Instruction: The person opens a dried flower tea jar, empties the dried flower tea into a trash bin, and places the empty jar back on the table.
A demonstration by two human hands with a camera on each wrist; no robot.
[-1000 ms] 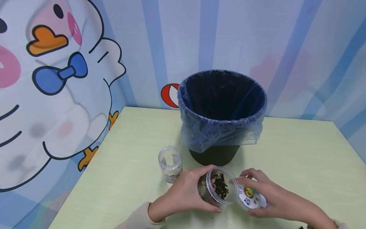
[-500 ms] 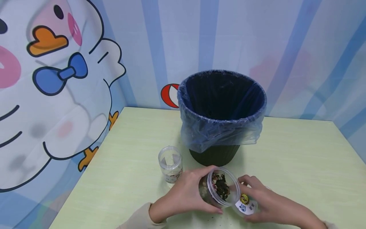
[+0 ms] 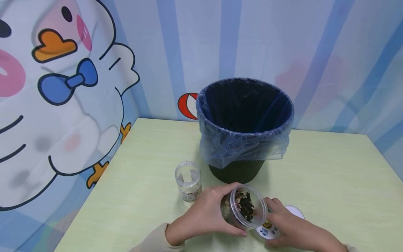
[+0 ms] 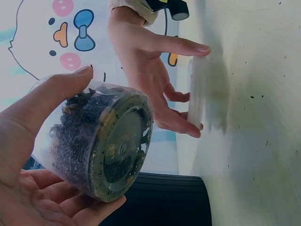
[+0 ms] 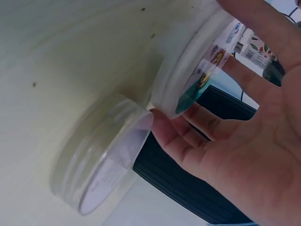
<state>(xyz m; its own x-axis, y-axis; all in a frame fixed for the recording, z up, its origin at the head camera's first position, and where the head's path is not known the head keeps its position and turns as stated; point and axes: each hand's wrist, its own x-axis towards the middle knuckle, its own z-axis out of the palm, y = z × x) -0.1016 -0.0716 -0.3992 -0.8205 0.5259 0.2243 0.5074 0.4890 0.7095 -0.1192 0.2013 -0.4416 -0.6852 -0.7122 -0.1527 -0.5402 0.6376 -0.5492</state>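
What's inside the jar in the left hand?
The clear plastic jar holds dark, shriveled leafy bits with paler pieces. The left hand and outer bits hide the middle.

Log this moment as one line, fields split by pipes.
left hand: grips tilted open jar, dried bits inside | right hand: holds printed lid | second lid: on table | clear jar: upright beside lined bin

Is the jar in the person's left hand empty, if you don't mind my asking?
No, the left wrist view shows dark dried bits inside the clear jar that the left hand holds.
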